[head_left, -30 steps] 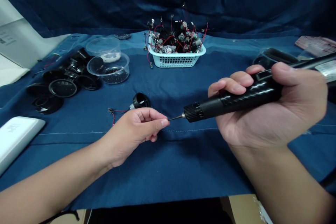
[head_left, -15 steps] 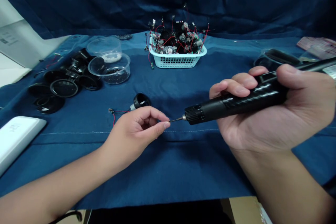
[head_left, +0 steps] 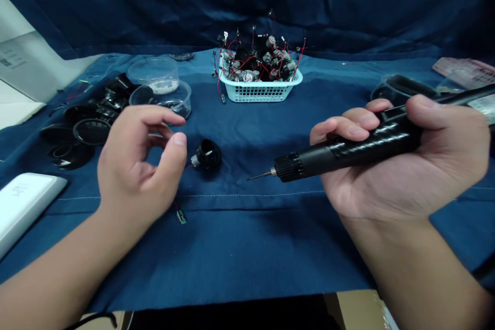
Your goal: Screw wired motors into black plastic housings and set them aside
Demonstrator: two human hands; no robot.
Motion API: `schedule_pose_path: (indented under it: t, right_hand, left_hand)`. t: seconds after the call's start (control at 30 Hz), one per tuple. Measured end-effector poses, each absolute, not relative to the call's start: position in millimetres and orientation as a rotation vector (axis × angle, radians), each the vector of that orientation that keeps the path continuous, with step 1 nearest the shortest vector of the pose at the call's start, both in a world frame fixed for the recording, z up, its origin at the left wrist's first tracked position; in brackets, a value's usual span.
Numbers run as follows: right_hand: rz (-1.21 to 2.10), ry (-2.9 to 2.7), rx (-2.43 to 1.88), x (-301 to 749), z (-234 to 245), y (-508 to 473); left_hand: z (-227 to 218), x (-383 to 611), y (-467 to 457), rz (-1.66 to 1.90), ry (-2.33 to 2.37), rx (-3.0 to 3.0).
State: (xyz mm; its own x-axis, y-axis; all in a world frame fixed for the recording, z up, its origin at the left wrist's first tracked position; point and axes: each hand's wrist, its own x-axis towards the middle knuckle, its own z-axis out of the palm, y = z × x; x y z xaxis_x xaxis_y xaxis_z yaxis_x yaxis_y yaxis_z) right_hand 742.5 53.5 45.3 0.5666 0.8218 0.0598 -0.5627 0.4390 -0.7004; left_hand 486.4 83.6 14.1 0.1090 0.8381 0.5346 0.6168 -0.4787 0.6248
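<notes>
My right hand (head_left: 402, 160) is wrapped round a black electric screwdriver (head_left: 348, 149), held nearly level with its thin bit pointing left. Nothing I can make out sits on the bit's tip. My left hand (head_left: 143, 160) hangs over the cloth with thumb and forefinger apart and nothing visible between them. Just right of it lies a black round housing (head_left: 209, 154) with a small motor (head_left: 195, 160) on its side. A wired green circuit board (head_left: 181, 217) rests below that hand. Behind the fingers, a clear tub (head_left: 185, 98) of small dark pieces is partly covered.
A light-blue basket (head_left: 261, 94) heaped with wired motor parts stands at the back. Black housings (head_left: 93, 131) are piled at left, near a white box-like device (head_left: 29, 206). Another clear container (head_left: 398, 87) sits behind the screwdriver. Blue cloth (head_left: 247, 252) covers the table.
My left hand has left the screwdriver's tip, moved left and parted its fingers. The housing and circuit board now show more fully. The right hand and screwdriver have hardly moved.
</notes>
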Motion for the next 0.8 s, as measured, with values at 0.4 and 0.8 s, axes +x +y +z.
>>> schedule_pose_path:
  t: [0.4,0.8]
  right_hand:
    - [0.898,-0.461,-0.695,746.0,43.9,52.8]
    - [0.974,-0.541,-0.681,736.4,41.5,44.6]
  left_hand:
    - [-18.4,489.4,110.3,0.452,1.426,2.403]
    - [-5.3,520.3,66.7,0.447,1.222,2.248]
